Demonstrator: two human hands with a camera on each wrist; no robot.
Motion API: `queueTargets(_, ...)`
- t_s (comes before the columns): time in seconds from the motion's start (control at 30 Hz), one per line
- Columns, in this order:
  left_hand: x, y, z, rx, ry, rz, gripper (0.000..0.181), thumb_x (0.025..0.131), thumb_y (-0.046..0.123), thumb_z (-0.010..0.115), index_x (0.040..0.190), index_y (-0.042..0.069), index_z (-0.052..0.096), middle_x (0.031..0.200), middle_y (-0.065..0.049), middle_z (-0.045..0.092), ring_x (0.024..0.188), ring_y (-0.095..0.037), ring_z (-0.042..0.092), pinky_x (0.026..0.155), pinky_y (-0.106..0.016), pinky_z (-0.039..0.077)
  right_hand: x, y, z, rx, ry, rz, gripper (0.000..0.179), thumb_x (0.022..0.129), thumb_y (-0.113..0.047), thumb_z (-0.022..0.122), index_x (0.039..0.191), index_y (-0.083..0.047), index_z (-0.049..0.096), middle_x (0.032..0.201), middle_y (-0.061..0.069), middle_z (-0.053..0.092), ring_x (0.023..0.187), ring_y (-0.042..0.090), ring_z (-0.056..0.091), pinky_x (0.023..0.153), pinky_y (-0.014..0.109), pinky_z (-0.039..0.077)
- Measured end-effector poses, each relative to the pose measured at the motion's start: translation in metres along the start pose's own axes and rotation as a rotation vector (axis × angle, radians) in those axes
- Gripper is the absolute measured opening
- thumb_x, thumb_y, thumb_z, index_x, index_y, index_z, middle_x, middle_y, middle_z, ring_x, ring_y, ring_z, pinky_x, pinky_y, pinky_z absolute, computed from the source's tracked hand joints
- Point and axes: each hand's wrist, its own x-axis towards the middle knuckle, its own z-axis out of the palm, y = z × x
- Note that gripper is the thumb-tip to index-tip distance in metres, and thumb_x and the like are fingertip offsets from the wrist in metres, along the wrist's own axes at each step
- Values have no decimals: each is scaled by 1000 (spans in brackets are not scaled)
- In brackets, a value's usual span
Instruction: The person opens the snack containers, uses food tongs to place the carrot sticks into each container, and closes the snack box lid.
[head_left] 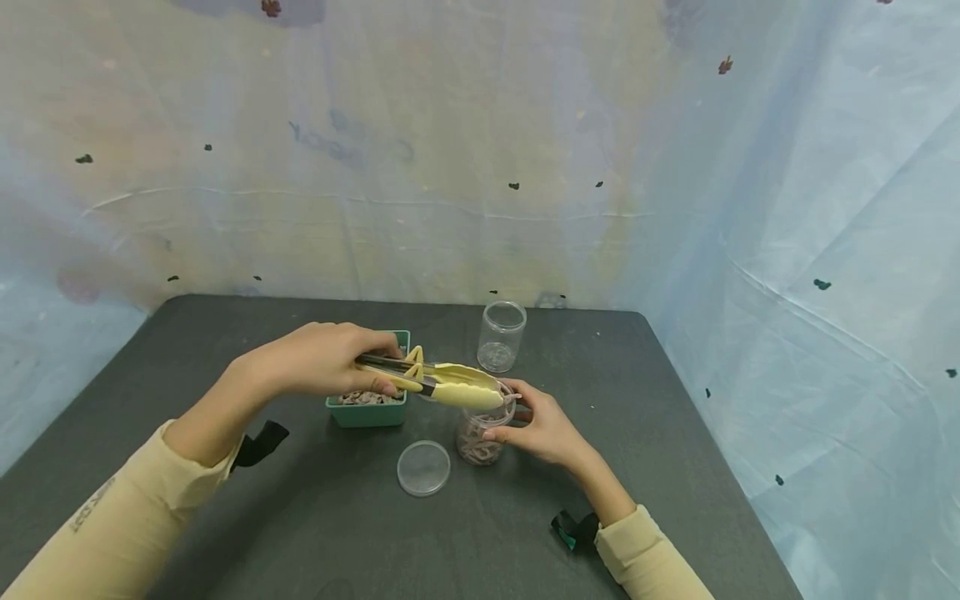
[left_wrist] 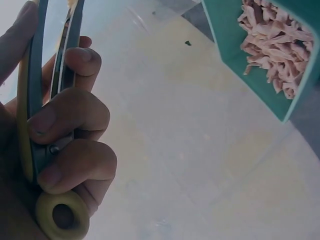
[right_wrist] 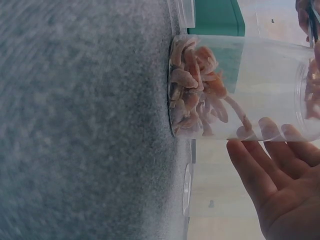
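My left hand grips a pair of tongs with yellow scalloped heads, fingers curled round the handles in the left wrist view. The tong heads lie over the mouth of a clear jar, with pinkish strips at their tip. Thumb and fingers of my right hand hold the jar's side near the rim. More pinkish strips are heaped in the bottom of the upright jar. Partly behind my left hand, a green tub contains a pile of similar strips.
Another clear jar stands behind the first on the dark table. A round clear lid lies flat in front of the green tub. Pale plastic sheeting hangs behind the table and along its right side.
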Motion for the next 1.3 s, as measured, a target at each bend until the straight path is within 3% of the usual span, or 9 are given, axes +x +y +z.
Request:
queueTargets(0.17, 1, 7, -4, 17, -15, 16, 37, 93, 58, 71, 117, 29, 67, 82, 18, 66, 59, -8, 58, 56, -34, 44, 1, 1, 1, 15, -3, -11, 76, 89, -20, 86, 152, -3, 48, 142, 17, 58, 127, 34, 62, 101, 39, 54)
queueTargets(0.47, 2, 10, -4, 33, 6, 44, 32, 94, 53, 73, 113, 28, 67, 77, 19, 63, 57, -6, 58, 56, -33, 45, 0, 1, 1, 25, 4, -33, 72, 90, -16, 85, 151, -3, 49, 141, 16, 59, 126, 31, 63, 102, 38, 53)
queueTargets(0.7, 3, 10, 2, 33, 30, 80, 33, 95, 52, 73, 117, 28, 69, 85, 20, 64, 59, -3, 57, 57, -31, 45, 0, 1, 1, 16, 3, -40, 73, 89, -16, 86, 151, -3, 49, 142, 15, 59, 126, 31, 62, 102, 40, 53)
queueTargets(0.9, 2, 9, 1, 19, 63, 65, 40, 93, 59, 71, 121, 31, 68, 90, 19, 66, 59, -4, 59, 60, -33, 46, 0, -1, 1, 17, 3, -42, 73, 89, -17, 86, 150, -2, 49, 139, 15, 61, 126, 32, 62, 100, 42, 54)
queueTargets(1.07, -4, 1, -4, 74, 162, 66, 48, 91, 65, 69, 124, 30, 69, 108, 15, 71, 72, -1, 61, 66, -34, 48, 0, -1, 1, 8, 3, -40, 71, 89, -17, 85, 149, -2, 50, 140, 17, 60, 127, 38, 61, 102, 46, 53)
queueTargets(1.17, -7, -7, -8, 103, 199, 46, 43, 93, 58, 72, 126, 30, 69, 114, 12, 71, 79, 0, 62, 68, -35, 49, 0, 0, 1, 16, 1, -46, 72, 89, -15, 85, 150, -3, 50, 142, 17, 60, 128, 42, 59, 104, 51, 50)
queueTargets(1.3, -12, -17, -10, 117, 196, -7, 41, 95, 53, 73, 128, 29, 68, 113, 10, 72, 78, -2, 61, 65, -36, 48, 0, 2, 1, 38, -1, -59, 69, 89, -13, 85, 149, -3, 51, 142, 18, 60, 128, 45, 57, 106, 54, 48)
